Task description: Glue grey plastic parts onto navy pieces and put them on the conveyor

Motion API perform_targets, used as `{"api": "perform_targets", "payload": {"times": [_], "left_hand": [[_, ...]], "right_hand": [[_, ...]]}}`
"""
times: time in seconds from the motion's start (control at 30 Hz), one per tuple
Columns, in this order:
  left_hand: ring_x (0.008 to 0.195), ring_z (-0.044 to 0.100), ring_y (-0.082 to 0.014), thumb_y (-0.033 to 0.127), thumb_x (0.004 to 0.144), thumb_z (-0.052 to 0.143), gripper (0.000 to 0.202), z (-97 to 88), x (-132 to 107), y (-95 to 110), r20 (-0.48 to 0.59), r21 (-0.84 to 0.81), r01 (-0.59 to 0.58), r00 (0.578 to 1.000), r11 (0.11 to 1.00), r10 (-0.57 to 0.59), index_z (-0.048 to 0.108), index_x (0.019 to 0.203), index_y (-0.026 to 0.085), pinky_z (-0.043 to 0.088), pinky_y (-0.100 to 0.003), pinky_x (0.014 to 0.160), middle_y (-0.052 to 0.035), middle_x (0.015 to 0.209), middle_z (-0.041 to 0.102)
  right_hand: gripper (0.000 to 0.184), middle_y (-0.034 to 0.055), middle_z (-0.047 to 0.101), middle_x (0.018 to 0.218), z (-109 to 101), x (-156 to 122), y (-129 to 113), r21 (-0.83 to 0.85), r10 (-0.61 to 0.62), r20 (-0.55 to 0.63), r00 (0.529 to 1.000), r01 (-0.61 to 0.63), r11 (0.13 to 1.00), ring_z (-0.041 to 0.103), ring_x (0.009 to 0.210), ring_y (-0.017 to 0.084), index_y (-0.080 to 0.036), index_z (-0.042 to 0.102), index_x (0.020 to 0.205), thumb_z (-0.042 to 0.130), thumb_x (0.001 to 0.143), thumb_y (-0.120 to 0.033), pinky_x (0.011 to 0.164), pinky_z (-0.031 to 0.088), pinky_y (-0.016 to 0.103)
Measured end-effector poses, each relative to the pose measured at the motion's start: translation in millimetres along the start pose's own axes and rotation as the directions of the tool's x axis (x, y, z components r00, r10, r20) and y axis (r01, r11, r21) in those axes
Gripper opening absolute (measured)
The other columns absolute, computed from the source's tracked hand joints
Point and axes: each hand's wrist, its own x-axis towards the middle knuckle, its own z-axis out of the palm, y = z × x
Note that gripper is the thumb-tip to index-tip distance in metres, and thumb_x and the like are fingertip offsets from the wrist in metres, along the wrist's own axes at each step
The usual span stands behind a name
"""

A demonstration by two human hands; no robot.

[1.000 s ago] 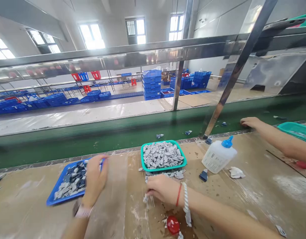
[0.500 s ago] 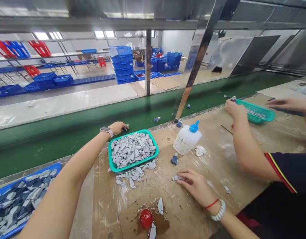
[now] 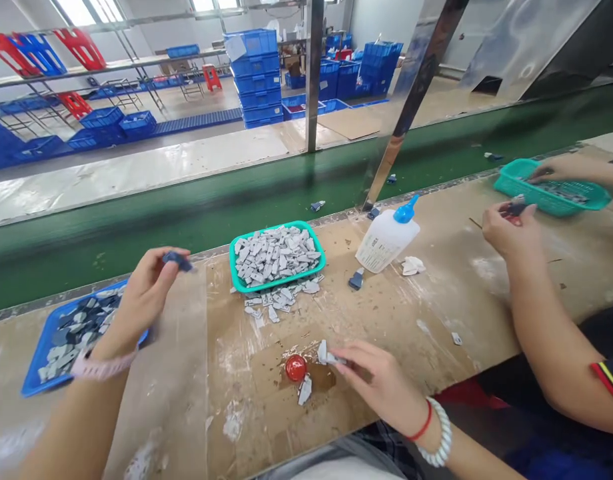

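My left hand (image 3: 145, 288) pinches a small dark blue plastic piece (image 3: 178, 261) above the table's left part, close to a blue tray (image 3: 36, 373) of mixed grey and dark blue pieces. With its fingertips, my right hand (image 3: 386, 383) grips a light grey plastic piece (image 3: 335, 359). It overlaps another grey piece (image 3: 322, 349) in view; whether they touch, I cannot tell. Just left of there is a round red object (image 3: 296, 368) on a wet brown patch, with a grey piece (image 3: 305, 390) against it. Behind stands a green basket (image 3: 233, 267) heaped with grey pieces.
A white bottle (image 3: 386, 241) with a blue nozzle, a joined blue-grey piece (image 3: 356, 279) and crumpled tissue (image 3: 412, 266) are on the table. A green belt (image 3: 201, 217) runs behind, carrying small pieces. At right, a co-worker's hands (image 3: 514, 233) work by another green basket (image 3: 554, 200).
My left hand has come back from the belt to the left side, now with a dark blue piece. My right hand has moved left toward the red object. The view has shifted downward.
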Motion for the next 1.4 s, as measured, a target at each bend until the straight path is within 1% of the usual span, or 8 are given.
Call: {"api": "perform_targets", "payload": {"times": [0.1,0.23,0.4,0.5,0.6,0.87,1.1,1.4], "left_hand": [[0.093,0.053,-0.0199,0.050,0.083,0.042,0.039,-18.0,-73.3,-9.0,0.020,-0.181,0.139,0.990,0.974,-0.138,0.051,0.100,0.016,0.039,-0.036,0.085,-0.0063,0.098,0.058],[0.084,0.056,-0.0204,0.048,0.080,0.047,0.031,-4.6,-156.7,-15.7,0.023,-0.574,0.345,0.913,0.743,-0.406,0.050,0.096,0.022,0.040,-0.033,0.083,-0.0039,0.085,0.059],[0.067,0.053,-0.0180,0.051,0.076,0.051,0.031,28.9,-201.4,-9.7,0.125,-0.767,0.396,0.864,0.506,-0.488,0.046,0.090,0.023,0.043,-0.029,0.068,-0.0018,0.074,0.057],[0.062,0.050,-0.0167,0.048,0.079,0.048,0.027,40.3,-205.8,2.7,0.223,-0.790,0.417,0.878,0.450,-0.423,0.042,0.090,0.024,0.040,-0.027,0.063,-0.0020,0.074,0.056],[0.062,0.046,-0.0160,0.043,0.082,0.045,0.021,49.5,-203.5,13.4,0.345,-0.764,0.457,0.886,0.455,-0.311,0.041,0.092,0.025,0.037,-0.026,0.061,-0.0013,0.073,0.053],[0.071,0.046,-0.0169,0.036,0.084,0.043,0.021,78.7,-183.1,42.4,0.532,-0.587,0.493,0.833,0.642,-0.152,0.046,0.104,0.028,0.035,-0.028,0.069,-0.0009,0.076,0.050],[0.079,0.047,-0.0182,0.036,0.079,0.052,0.022,87.7,-168.1,71.2,0.479,-0.526,0.356,0.874,0.772,-0.077,0.047,0.098,0.026,0.037,-0.028,0.072,-0.0023,0.087,0.052],[0.078,0.048,-0.0205,0.034,0.087,0.034,0.017,93.7,-170.5,81.8,0.325,-0.420,0.305,0.930,0.855,-0.172,0.047,0.084,0.024,0.038,-0.032,0.073,-0.0037,0.081,0.051]], "right_hand": [[0.023,0.0019,0.061,0.084,16.6,-13.7,-15.7,0.057,0.045,0.038,0.998,-0.047,0.997,0.060,0.071,0.011,-0.029,0.060,0.100,0.043,0.085,-0.027,0.062,0.053,0.020],[0.024,0.0058,0.061,0.081,29.7,-22.7,-29.2,0.008,0.128,-0.043,0.991,-0.128,0.992,0.059,0.075,0.017,-0.027,0.062,0.095,0.040,0.086,-0.024,0.069,0.053,0.031],[0.025,0.0046,0.058,0.076,40.8,-30.3,-26.0,-0.187,0.058,0.089,0.994,-0.040,0.982,0.058,0.072,0.014,-0.024,0.063,0.091,0.038,0.088,-0.028,0.066,0.050,0.028],[0.025,0.0043,0.057,0.072,41.1,-29.9,-26.0,-0.199,0.052,0.141,0.989,-0.023,0.980,0.057,0.069,0.013,-0.024,0.063,0.086,0.039,0.088,-0.031,0.064,0.048,0.027],[0.024,0.0061,0.059,0.080,34.2,-24.6,-34.8,-0.065,0.141,0.098,0.985,-0.135,0.989,0.056,0.075,0.017,-0.026,0.062,0.092,0.039,0.088,-0.030,0.071,0.048,0.034],[0.016,0.0044,0.058,0.077,11.4,-11.7,-48.6,0.499,0.395,0.094,0.914,-0.386,0.776,0.052,0.055,0.014,-0.026,0.066,0.086,0.055,0.077,-0.033,0.051,0.049,0.030],[0.023,0.0019,0.059,0.082,6.0,-3.7,-75.9,0.343,0.099,-0.161,0.982,-0.038,0.939,0.056,0.072,0.014,-0.028,0.064,0.093,0.058,0.075,-0.014,0.062,0.049,0.027],[0.029,0.0063,0.060,0.081,26.9,2.1,-90.3,0.067,-0.233,-0.151,0.961,0.245,0.967,0.055,0.071,0.015,-0.022,0.062,0.094,0.045,0.079,-0.006,0.060,0.050,0.027]]}}
